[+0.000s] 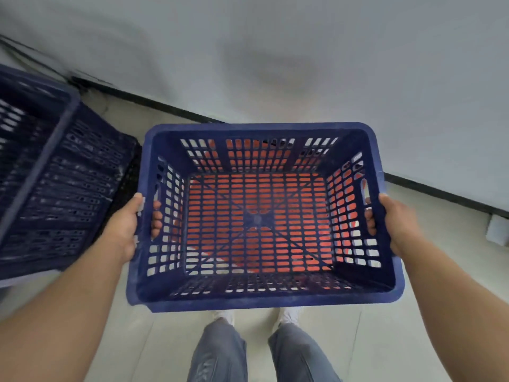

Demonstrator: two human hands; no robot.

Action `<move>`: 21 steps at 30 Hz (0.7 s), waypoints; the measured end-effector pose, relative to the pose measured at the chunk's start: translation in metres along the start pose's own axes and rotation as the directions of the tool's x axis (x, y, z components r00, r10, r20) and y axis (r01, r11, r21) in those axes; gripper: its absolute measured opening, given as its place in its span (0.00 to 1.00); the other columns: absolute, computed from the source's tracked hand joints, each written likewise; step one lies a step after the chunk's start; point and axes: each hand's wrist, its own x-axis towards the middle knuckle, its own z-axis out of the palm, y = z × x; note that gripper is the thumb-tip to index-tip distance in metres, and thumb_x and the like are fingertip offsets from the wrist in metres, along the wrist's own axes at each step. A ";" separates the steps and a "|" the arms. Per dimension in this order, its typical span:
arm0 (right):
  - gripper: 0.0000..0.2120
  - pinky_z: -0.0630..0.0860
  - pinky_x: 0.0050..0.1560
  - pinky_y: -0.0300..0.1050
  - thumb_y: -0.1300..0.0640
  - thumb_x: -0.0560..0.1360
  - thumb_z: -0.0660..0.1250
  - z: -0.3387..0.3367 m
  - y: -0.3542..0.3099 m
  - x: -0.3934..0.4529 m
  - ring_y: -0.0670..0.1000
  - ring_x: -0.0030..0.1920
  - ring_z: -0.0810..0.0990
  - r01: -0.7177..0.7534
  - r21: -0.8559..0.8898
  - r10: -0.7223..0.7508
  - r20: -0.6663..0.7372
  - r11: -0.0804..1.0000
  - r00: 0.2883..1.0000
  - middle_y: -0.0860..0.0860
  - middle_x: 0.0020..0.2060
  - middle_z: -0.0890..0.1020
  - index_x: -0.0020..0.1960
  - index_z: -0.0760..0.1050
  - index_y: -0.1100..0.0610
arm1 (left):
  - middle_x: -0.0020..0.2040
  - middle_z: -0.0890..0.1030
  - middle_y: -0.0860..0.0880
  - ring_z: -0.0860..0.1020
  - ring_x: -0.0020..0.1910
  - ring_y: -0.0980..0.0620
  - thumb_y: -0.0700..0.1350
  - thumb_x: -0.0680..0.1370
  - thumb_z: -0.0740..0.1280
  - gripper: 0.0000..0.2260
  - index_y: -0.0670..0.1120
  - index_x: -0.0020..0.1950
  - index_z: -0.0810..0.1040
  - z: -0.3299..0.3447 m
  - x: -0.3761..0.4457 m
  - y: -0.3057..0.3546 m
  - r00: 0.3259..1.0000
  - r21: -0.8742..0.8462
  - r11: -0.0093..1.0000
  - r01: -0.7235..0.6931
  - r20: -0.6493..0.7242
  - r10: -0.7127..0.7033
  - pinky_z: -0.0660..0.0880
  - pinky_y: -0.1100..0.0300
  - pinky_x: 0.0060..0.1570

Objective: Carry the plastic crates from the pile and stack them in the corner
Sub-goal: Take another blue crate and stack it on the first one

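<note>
I hold a dark blue slotted plastic crate [259, 128] level in front of me, open side up and empty. My left hand [126, 224] grips its left handle slot, fingers curled through to the inside. My right hand [394, 224] grips the right handle slot the same way. Through the crate's slotted floor an orange-red surface [259, 194] shows below it; I cannot tell whether the crate touches it. A tall stack of dark blue crates [60, 183] stands at the left, close to my left hand.
A white wall with a black skirting strip [440, 188] runs behind the crate. The floor is pale tile [137, 340]. My legs in grey trousers [297, 354] and white shoes are just below the crate. A small white box [495, 230] sits by the wall at right.
</note>
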 end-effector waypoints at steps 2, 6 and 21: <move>0.15 0.65 0.28 0.44 0.49 0.80 0.54 0.004 -0.023 -0.020 0.52 0.27 0.67 0.034 -0.060 -0.032 0.032 0.998 0.999 0.54 0.31 0.73 0.44 0.71 0.59 | 0.31 0.77 0.48 0.73 0.25 0.54 0.56 0.80 0.55 0.19 0.44 0.44 0.76 -0.019 -0.033 0.003 0.999 -0.035 0.999 -0.004 -0.045 0.003 0.72 0.64 0.25; 0.15 0.66 0.28 0.45 0.50 0.79 0.55 0.019 -0.076 -0.060 0.54 0.27 0.67 0.128 -0.146 -0.108 0.137 0.981 0.985 0.55 0.31 0.74 0.45 0.73 0.59 | 0.35 0.75 0.45 0.72 0.30 0.50 0.55 0.81 0.55 0.19 0.42 0.45 0.76 -0.056 -0.096 0.009 0.989 -0.125 0.992 -0.031 -0.146 0.013 0.73 0.59 0.28; 0.17 0.64 0.22 0.40 0.51 0.81 0.53 0.173 -0.256 -0.209 0.53 0.25 0.66 0.470 -0.325 -0.233 0.561 0.821 0.794 0.56 0.29 0.71 0.41 0.70 0.61 | 0.20 0.76 0.47 0.71 0.16 0.53 0.54 0.81 0.55 0.20 0.40 0.40 0.74 -0.216 -0.238 0.056 0.920 -0.468 0.856 -0.218 -0.392 0.020 0.69 0.67 0.18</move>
